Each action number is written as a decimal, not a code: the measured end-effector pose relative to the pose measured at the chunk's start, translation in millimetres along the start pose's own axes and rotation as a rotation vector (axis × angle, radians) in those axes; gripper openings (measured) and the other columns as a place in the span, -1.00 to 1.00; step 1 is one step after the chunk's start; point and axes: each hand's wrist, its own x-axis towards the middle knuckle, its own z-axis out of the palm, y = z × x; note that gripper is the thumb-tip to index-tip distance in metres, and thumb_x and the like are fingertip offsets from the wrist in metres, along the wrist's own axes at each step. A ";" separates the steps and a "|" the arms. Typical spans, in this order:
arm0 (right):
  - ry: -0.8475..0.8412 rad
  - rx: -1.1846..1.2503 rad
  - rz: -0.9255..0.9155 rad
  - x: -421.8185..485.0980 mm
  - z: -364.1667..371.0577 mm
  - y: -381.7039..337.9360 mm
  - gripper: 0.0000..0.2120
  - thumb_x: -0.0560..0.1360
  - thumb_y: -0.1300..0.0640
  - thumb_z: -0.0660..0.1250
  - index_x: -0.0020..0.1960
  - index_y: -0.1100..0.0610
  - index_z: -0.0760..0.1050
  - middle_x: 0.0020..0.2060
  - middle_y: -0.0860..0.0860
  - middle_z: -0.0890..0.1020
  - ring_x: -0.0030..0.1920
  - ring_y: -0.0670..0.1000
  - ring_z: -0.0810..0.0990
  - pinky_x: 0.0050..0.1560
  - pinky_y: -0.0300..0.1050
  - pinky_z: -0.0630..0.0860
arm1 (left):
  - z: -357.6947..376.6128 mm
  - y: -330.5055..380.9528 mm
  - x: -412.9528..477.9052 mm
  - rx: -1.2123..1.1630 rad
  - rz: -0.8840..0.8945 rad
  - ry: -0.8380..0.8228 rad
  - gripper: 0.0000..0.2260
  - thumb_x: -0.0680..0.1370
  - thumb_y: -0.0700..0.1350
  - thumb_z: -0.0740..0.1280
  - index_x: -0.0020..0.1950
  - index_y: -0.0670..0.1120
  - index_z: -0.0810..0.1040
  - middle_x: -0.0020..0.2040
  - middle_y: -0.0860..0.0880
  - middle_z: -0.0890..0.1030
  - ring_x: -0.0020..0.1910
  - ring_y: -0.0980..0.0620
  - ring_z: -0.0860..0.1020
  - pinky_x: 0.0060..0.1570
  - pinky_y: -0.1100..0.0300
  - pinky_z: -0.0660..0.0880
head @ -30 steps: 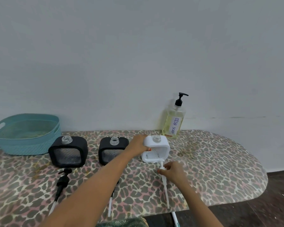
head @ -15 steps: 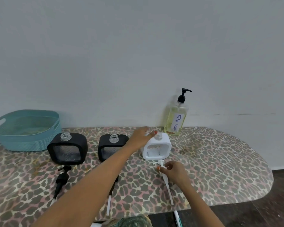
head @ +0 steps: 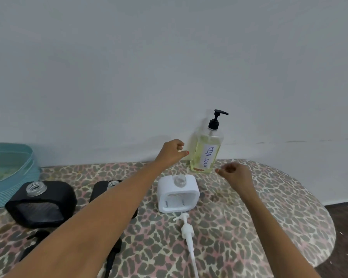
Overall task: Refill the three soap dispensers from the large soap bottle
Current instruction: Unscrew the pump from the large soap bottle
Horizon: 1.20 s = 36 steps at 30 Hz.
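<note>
The large soap bottle [head: 206, 152], clear with yellow liquid, a black pump and a "DISH SOAP" label, stands against the wall. My left hand [head: 172, 150] hovers just left of it, fingers loosely curled and empty. My right hand [head: 234, 173] hovers just right of its base, also curled and empty. Neither hand touches the bottle. A white dispenser [head: 178, 194] with an open neck sits in front. Two black dispensers [head: 41, 203] [head: 100, 190] stand to the left, the second partly behind my left arm. The white pump [head: 187, 230] lies on the table.
A teal basket [head: 10, 173] sits at the back left. Two black pumps [head: 34, 240] [head: 114, 253] lie near the front edge of the leopard-print table [head: 249, 227]. The table's rounded right end drops to a dark floor [head: 344, 227]. The wall is close behind.
My left hand left the white dispenser and my right hand let go of the white pump, which now lies on the table. Both hands rose toward the large soap bottle.
</note>
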 end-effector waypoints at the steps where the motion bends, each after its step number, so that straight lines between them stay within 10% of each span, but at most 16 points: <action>1: 0.029 0.037 -0.010 15.3 1.3 -0.8 -0.69 0.39 0.15 0.46 0.05 0.29 0.54 -0.20 0.07 0.57 -0.21 -0.02 0.51 -0.23 -0.25 0.38 | 5.6 1.6 8.3 -0.007 0.005 -0.020 -0.59 0.48 -0.10 0.37 0.29 -0.18 0.40 0.22 -0.16 0.50 0.17 -0.06 0.50 0.03 0.24 0.39; 8: -0.069 0.193 -0.035 96.0 36.0 15.4 -0.23 0.28 0.24 0.54 0.38 0.24 0.22 0.28 0.11 0.41 0.29 0.09 0.40 0.23 -0.03 0.38 | 33.9 13.1 60.8 -0.152 0.017 -0.096 -0.34 0.41 -0.06 0.45 0.41 -0.11 0.21 0.35 -0.11 0.37 0.31 -0.04 0.38 0.18 0.20 0.34; 14: -0.239 0.328 0.013 118.7 59.8 36.0 -0.32 0.23 0.33 0.53 0.27 0.19 0.32 0.09 0.12 0.58 0.08 0.12 0.58 0.01 0.01 0.57 | 41.6 16.7 77.2 -0.269 0.030 -0.135 -0.41 0.38 -0.12 0.48 0.33 -0.11 0.32 0.26 -0.07 0.47 0.13 0.08 0.44 0.13 0.21 0.41; 36: -0.045 0.191 -0.261 0.2 -38.2 -76.7 -0.46 0.20 0.23 0.57 0.13 0.17 0.47 0.00 0.07 0.63 -0.06 0.04 0.59 -0.05 -0.16 0.52 | -56.7 122.7 -38.9 -0.268 0.225 -0.080 -0.41 0.35 -0.11 0.50 0.33 -0.08 0.38 0.18 -0.09 0.52 0.10 -0.06 0.56 -0.01 0.09 0.56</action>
